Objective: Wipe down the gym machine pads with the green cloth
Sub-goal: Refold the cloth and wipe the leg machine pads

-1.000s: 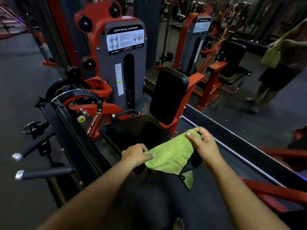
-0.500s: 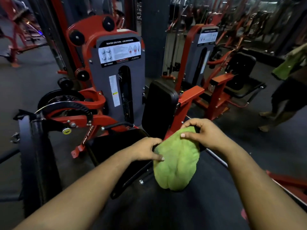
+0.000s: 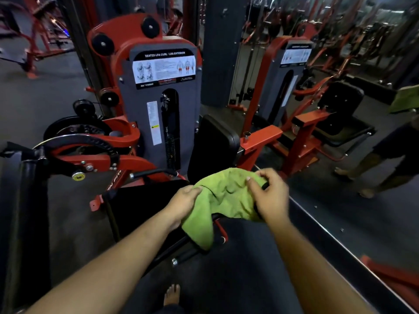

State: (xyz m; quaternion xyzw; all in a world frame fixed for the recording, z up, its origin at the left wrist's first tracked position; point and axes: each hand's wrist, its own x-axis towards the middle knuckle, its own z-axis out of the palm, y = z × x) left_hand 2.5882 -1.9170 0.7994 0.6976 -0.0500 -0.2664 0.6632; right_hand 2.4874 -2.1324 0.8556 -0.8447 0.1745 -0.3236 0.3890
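Dim gym, red machines around. Cloth (image 3: 223,200) bunched in air above seat pad (image 3: 145,207), gripped by left hand (image 3: 183,203) and right hand (image 3: 266,196). Back pad (image 3: 213,148) upright just beyond cloth; right hand nearer it.

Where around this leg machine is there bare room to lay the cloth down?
The black seat pad, left of the left hand, is bare. So is the backrest pad beyond the green cloth. It is crowded where both hands, including the right hand, bunch it.
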